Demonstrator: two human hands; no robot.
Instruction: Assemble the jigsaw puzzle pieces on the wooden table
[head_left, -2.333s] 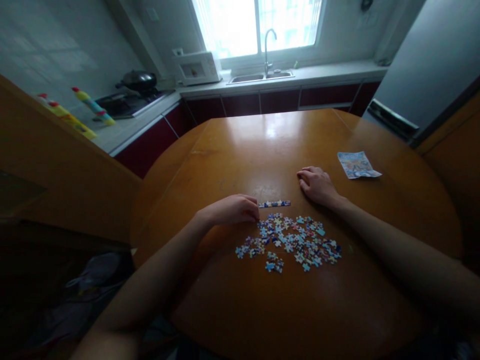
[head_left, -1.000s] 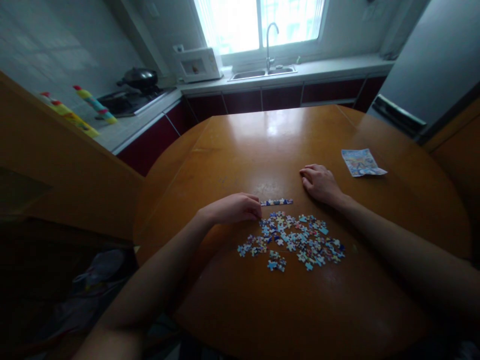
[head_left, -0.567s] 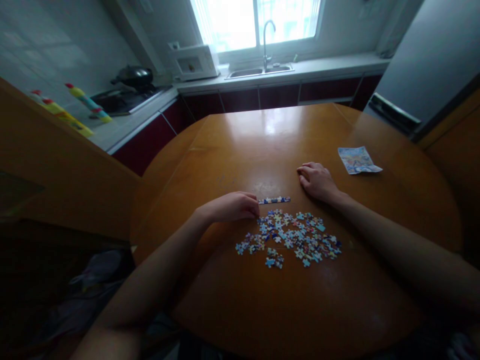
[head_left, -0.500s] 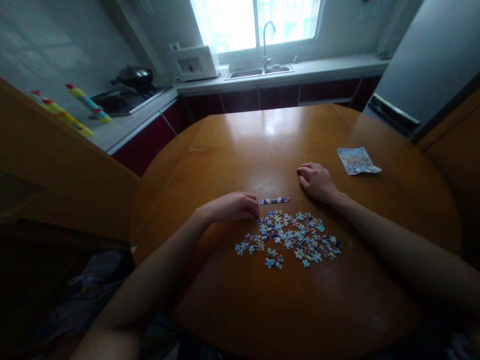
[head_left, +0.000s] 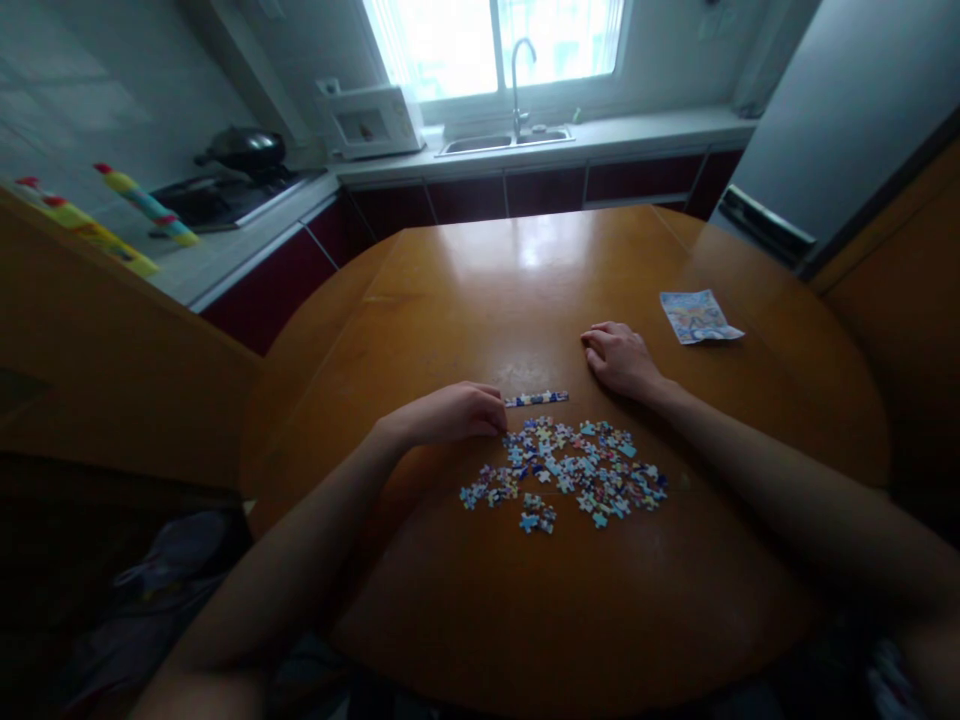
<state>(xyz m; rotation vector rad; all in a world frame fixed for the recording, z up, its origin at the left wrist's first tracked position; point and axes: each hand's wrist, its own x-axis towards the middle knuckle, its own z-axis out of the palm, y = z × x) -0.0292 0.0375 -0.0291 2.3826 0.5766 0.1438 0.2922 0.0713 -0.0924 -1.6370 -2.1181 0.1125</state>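
Note:
My left hand [head_left: 478,410] rests on the table with its fingers curled together, at the left end of a short joined strip of puzzle pieces [head_left: 538,398]. Whatever its fingertips hold is hidden. Just below and to the right lies a loose heap of small jigsaw puzzle pieces [head_left: 581,468], mostly light blue with some dark blue and yellow. My right hand [head_left: 621,358] lies on the tabletop beyond the strip's right end, fingers loosely bent and thumb apart, with nothing visible in it.
A creased picture sheet [head_left: 697,316] lies right of my right hand on the round wooden table [head_left: 480,300]. Behind stand a counter with a sink [head_left: 517,140], a microwave [head_left: 375,120] and a wok [head_left: 244,150] on a stove. Bottles [head_left: 142,200] stand at left.
The camera view has turned slightly, so everything sits a little further left in the picture. Both hands keep nearly the same places relative to the puzzle pieces.

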